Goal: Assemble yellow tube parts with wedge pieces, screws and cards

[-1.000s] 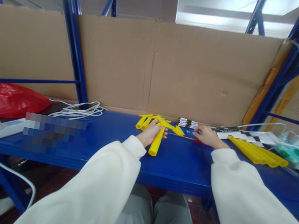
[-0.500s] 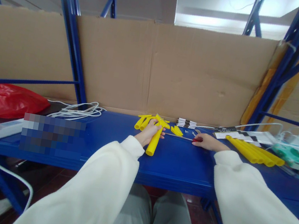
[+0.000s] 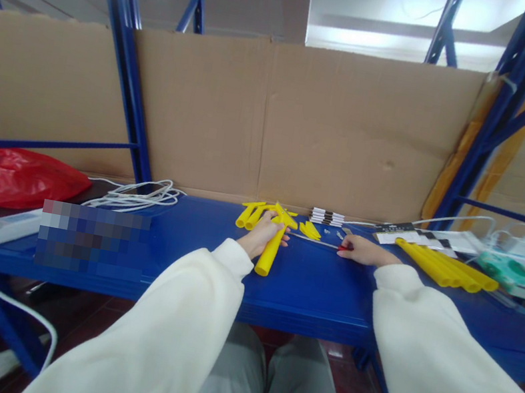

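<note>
In the middle of the blue shelf, my left hand (image 3: 263, 232) is closed around a yellow tube-handled piece (image 3: 268, 256) with flat arms at its top. To the right, my right hand (image 3: 359, 249) grips the red handle of a screwdriver (image 3: 318, 241). Its long thin shaft runs left to the yellow piece; the tip is hidden at my left fingers. Just behind my left hand lie more yellow tube-handled pieces (image 3: 245, 216). Between my hands, beyond the shaft, sit small flat yellow parts (image 3: 309, 230) and a few tiny metal bits (image 3: 339, 235), too small to name.
Striped black-and-white blocks (image 3: 327, 217) stand against the cardboard wall (image 3: 196, 110). Several yellow tubes (image 3: 447, 268) lie beyond my right wrist, beside a green-and-white packet (image 3: 508, 272). On the left are coiled white cable (image 3: 145, 196), a red bag (image 3: 16, 177) and a white power strip (image 3: 13, 227).
Both hands keep their grips in nearly the same places. The yellow piece's lower end and the screwdriver have shifted very slightly.
</note>
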`<state>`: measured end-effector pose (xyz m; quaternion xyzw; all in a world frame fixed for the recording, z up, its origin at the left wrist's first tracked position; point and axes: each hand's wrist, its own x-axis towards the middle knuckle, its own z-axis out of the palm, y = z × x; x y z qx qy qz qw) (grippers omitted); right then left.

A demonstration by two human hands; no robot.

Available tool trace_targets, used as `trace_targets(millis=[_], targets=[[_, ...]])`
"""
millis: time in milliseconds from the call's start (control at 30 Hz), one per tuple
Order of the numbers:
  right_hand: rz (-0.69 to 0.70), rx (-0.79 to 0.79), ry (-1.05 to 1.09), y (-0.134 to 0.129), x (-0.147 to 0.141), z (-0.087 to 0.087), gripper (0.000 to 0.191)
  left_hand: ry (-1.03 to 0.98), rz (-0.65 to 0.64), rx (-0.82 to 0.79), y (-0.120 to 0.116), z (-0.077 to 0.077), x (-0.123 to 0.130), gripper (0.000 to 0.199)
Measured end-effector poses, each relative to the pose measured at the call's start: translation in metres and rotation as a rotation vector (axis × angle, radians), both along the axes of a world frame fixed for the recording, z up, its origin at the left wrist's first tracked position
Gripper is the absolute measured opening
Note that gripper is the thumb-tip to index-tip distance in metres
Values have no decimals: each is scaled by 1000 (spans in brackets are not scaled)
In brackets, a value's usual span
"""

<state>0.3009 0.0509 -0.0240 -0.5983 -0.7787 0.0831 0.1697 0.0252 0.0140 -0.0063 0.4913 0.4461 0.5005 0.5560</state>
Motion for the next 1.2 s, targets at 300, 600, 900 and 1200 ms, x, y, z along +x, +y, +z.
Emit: trace_targets(millis=[300, 600, 900, 1200], targets=[[14, 43, 67, -5, -7, 2, 19, -11, 21, 14, -5, 2, 2, 38], [41, 14, 50, 3, -2, -2, 14, 0, 8, 23, 3, -4, 1, 46], [15, 78, -81, 0, -3, -1, 7, -41, -1, 33, 8, -7, -1, 45], [-81, 160, 5, -1, -5, 0, 7, -61, 2, 8, 5, -4, -1, 41]])
